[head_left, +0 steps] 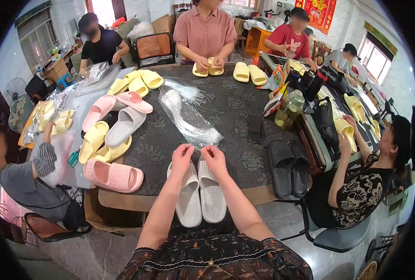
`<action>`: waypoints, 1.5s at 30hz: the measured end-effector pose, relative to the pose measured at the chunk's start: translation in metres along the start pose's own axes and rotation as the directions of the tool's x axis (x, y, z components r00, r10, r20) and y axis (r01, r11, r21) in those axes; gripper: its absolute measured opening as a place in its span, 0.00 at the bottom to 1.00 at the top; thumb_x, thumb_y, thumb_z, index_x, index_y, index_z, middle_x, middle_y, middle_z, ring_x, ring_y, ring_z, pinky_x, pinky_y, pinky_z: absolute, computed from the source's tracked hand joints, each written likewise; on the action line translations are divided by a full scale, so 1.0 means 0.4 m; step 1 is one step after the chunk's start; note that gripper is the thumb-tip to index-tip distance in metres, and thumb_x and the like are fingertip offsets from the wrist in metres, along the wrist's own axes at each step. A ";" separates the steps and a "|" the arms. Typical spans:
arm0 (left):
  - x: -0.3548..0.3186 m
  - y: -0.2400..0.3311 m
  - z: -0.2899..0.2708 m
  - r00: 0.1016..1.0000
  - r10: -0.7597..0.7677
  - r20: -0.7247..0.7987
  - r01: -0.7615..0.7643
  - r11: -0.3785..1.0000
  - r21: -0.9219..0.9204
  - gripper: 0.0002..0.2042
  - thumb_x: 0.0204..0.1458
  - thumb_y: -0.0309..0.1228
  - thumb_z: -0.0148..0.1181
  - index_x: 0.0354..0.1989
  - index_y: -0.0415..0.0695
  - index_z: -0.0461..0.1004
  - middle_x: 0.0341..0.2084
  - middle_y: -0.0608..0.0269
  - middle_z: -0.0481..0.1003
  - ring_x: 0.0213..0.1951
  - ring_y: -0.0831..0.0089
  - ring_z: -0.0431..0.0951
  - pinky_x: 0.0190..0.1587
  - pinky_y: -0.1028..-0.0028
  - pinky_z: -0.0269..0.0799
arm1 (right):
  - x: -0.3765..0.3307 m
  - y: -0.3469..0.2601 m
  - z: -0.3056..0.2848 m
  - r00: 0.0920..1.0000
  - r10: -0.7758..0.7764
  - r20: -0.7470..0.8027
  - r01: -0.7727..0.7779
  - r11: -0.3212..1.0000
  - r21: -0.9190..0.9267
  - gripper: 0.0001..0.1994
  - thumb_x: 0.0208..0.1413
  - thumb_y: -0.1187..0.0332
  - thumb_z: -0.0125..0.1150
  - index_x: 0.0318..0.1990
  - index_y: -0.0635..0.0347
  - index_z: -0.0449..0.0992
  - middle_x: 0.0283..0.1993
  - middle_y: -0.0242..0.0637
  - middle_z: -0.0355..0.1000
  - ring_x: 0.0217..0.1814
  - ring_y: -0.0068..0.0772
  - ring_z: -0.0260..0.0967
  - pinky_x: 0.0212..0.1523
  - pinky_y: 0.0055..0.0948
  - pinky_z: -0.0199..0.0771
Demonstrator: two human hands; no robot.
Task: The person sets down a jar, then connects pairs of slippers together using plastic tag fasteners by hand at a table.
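A pair of light grey slippers (188, 205) lies side by side at the table's near edge, toes pointing away from me. Over the toe end of the left slipper is my left hand (181, 157), its thumb and fingers pinched together. My right hand (214, 159) is pinched the same way above the right slipper's toe, a small gap from the left. Whatever thin thing the fingertips may hold is too small to make out. Just beyond them lies a bundle of clear plastic ties (189, 128), loose white strands fanning out at its far end.
Left of me are pink slippers (114, 176), yellow slippers (93, 142) and a grey slipper (125, 126). Black slippers (281, 168), a dark phone-like slab (256, 129) and a glass jar (289, 110) stand to the right. Several people handle slippers around the dark patterned table (235, 109).
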State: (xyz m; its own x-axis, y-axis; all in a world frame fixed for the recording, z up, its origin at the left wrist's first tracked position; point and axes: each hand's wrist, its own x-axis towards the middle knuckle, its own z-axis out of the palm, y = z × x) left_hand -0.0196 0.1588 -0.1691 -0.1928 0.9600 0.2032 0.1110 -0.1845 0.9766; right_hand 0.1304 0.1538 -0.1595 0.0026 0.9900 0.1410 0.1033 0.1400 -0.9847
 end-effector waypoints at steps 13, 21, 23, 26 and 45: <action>-0.005 0.000 0.002 0.993 -0.058 0.101 0.052 0.997 0.057 0.07 0.54 0.28 0.57 0.36 0.37 0.75 0.28 0.68 0.75 0.32 0.80 0.71 0.37 0.78 0.68 | 0.007 0.017 0.003 0.999 -0.050 -0.001 0.050 0.999 -0.016 0.08 0.55 0.68 0.59 0.34 0.65 0.76 0.25 0.30 0.72 0.27 0.17 0.65 0.31 0.22 0.67; 0.000 -0.019 -0.001 1.000 -0.002 0.020 0.000 0.996 0.084 0.08 0.53 0.30 0.58 0.37 0.38 0.75 0.30 0.59 0.77 0.32 0.74 0.76 0.39 0.73 0.71 | 0.000 0.001 0.006 0.999 -0.028 -0.045 0.028 1.000 -0.006 0.09 0.56 0.67 0.59 0.35 0.64 0.75 0.27 0.29 0.72 0.29 0.17 0.65 0.33 0.22 0.68; -0.001 -0.019 0.001 1.000 -0.019 0.004 0.019 0.995 0.102 0.08 0.53 0.29 0.58 0.38 0.38 0.75 0.29 0.60 0.77 0.32 0.75 0.76 0.38 0.74 0.71 | -0.002 -0.002 0.006 1.000 -0.029 -0.011 0.028 0.998 -0.058 0.10 0.57 0.65 0.58 0.35 0.64 0.75 0.28 0.28 0.71 0.31 0.17 0.66 0.34 0.21 0.68; -0.014 0.016 0.028 0.983 0.079 0.165 -0.121 0.957 0.264 0.06 0.55 0.27 0.56 0.37 0.39 0.74 0.25 0.70 0.73 0.28 0.81 0.69 0.33 0.79 0.67 | 0.005 0.014 -0.008 0.997 -0.070 -0.030 0.070 0.997 -0.011 0.08 0.56 0.68 0.59 0.34 0.64 0.75 0.26 0.30 0.71 0.28 0.18 0.64 0.31 0.23 0.67; -0.011 0.016 0.016 0.992 0.062 0.108 -0.078 0.985 0.152 0.06 0.53 0.27 0.58 0.36 0.39 0.75 0.27 0.63 0.75 0.30 0.78 0.73 0.36 0.76 0.69 | 0.007 0.010 0.001 0.995 -0.096 -0.036 0.096 0.995 -0.003 0.08 0.56 0.67 0.59 0.34 0.64 0.75 0.27 0.30 0.71 0.28 0.18 0.64 0.30 0.23 0.67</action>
State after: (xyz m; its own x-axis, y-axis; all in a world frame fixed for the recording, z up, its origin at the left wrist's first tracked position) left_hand -0.0118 0.1548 -0.1644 -0.0792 0.9638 0.2545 0.2722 -0.2247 0.9356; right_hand 0.1305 0.1570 -0.1630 0.0286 0.9706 0.2389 0.1057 0.2348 -0.9663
